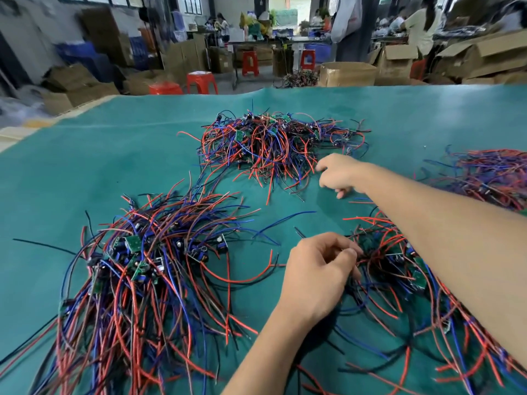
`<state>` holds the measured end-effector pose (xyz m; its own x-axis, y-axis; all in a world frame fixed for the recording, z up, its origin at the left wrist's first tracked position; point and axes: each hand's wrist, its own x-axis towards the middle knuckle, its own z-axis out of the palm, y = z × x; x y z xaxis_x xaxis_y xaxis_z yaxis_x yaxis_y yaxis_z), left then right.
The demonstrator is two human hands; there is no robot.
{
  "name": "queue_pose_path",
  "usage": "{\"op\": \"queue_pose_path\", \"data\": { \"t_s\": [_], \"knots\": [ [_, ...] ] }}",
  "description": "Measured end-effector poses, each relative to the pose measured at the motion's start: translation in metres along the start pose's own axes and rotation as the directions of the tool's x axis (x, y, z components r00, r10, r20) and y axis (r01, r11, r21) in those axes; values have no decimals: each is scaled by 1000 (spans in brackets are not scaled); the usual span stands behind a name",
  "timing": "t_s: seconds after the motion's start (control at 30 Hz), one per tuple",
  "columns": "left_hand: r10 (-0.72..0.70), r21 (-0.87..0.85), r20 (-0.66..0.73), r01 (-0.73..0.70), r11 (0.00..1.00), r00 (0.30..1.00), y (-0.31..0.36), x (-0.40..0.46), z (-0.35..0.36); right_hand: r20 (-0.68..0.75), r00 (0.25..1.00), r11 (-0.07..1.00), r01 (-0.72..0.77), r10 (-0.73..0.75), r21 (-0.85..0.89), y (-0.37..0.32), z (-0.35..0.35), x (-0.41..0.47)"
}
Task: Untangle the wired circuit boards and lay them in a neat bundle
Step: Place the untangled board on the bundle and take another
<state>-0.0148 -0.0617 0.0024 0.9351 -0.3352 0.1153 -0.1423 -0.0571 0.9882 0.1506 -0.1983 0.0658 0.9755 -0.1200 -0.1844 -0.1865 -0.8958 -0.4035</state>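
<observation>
- Left hand (pixel 316 276): fingers curled, thumb and fingertips pinching wires at the left edge of the near-right pile (pixel 399 269) of wired circuit boards.
- Right hand (pixel 339 173): reaches forward across that pile, fingers loosely curled, index tip at the near-right edge of the far tangle (pixel 273 143); can't tell if it grips a wire.
- Near-left bundle (pixel 137 269): boards clustered mid-pile, red, blue and black wires fanning toward the camera, roughly aligned.
- Far tangle: unsorted heap, small green boards showing on top, mid-table.
- Another wire pile (pixel 484 175) at the right edge, beyond the right forearm.
- All of it sits on the green table (pixel 85 166).
- Background: cardboard boxes (pixel 348 74), red stools (pixel 201 81), people at benches.
</observation>
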Motion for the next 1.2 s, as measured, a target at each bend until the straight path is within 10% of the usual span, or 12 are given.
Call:
{"op": "queue_pose_path", "data": {
  "t_s": [0.2,0.63,0.97,1.2],
  "knots": [
    [-7,2,0,7,1000,1000,-1,1,0,-174,984,935,38,26,352,0,-7,-8],
    [-113,-306,-195,49,951,974,7,5,-4,54,976,318,16,-211,948,36,3,-152],
    [-117,-239,-225,62,969,967,5,5,-3,169,925,590,71,-341,804,55,32,-180],
    [3,-172,-147,-29,985,989,1,3,-4,-162,987,578,133,-1,805,49,51,-167]
  ]
}}
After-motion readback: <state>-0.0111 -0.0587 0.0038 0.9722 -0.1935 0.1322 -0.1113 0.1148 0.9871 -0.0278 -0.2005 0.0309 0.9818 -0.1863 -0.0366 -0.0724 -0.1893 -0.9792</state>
